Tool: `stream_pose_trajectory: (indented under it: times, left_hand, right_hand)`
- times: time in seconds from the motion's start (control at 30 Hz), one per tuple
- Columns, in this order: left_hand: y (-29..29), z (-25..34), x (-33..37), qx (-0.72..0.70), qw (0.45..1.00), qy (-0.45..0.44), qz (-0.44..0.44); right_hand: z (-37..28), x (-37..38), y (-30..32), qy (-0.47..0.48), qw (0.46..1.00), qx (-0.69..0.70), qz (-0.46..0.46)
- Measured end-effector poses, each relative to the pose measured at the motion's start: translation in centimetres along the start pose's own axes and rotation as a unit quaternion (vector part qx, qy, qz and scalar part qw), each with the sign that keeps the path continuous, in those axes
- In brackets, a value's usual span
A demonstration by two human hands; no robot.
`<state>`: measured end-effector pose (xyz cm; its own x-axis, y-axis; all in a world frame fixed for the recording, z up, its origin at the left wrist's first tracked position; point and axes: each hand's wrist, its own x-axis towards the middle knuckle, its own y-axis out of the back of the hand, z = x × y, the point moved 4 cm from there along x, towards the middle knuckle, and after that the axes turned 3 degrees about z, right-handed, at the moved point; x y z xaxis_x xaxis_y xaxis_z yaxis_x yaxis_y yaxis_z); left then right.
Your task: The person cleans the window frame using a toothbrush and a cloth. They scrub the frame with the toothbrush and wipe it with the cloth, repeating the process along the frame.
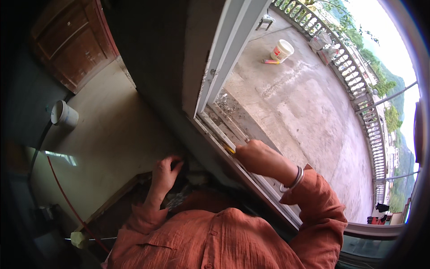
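Observation:
My right hand (256,156) is closed in a fist over the bottom track of a sliding window frame (219,132). A thin tool with a yellow part (230,149) pokes out of the fist on its left side and touches or lies just above the track. The rest of the tool is hidden by my fingers, so its kind is unclear. My left hand (164,174) hovers low on the indoor side of the sill, fingers bent and thumb apart, with nothing visible in it. Dirt and crumbs (228,102) lie in the track's far corner.
Outside the window stands a white bucket (282,50) on a concrete terrace, edged by a balustrade (354,74). Indoors are a second white bucket (65,114), a brown door (74,42) and a thin red rod (71,201). A white upright frame (224,49) rises beyond my right hand.

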<state>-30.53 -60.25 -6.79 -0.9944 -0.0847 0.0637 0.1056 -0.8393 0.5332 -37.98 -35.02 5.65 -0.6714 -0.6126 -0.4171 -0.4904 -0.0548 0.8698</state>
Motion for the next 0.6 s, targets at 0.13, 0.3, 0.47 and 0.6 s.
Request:
stream_pose_trajectory:
  times: [0.13,0.3,0.47,0.6]
  left_hand:
    - [-1.2,-3.4,-1.1,-0.021,1.0,-0.013,-0.012]
    - [-1.3,-3.9,-1.8,0.004,1.0,-0.004,-0.022]
    - [-1.5,-3.3,-1.9,0.003,1.0,0.003,-0.023]
    - [-0.9,-3.4,-2.5,-0.034,0.999,-0.006,0.003]
  right_hand:
    - [1.0,0.8,0.5,0.027,0.991,0.129,0.025]
    - [1.6,1.3,-1.2,0.03,0.979,0.169,0.108]
    - [0.9,2.0,-0.4,0.011,0.972,0.196,0.127]
    - [-1.6,2.5,0.3,0.028,0.969,0.151,0.192]
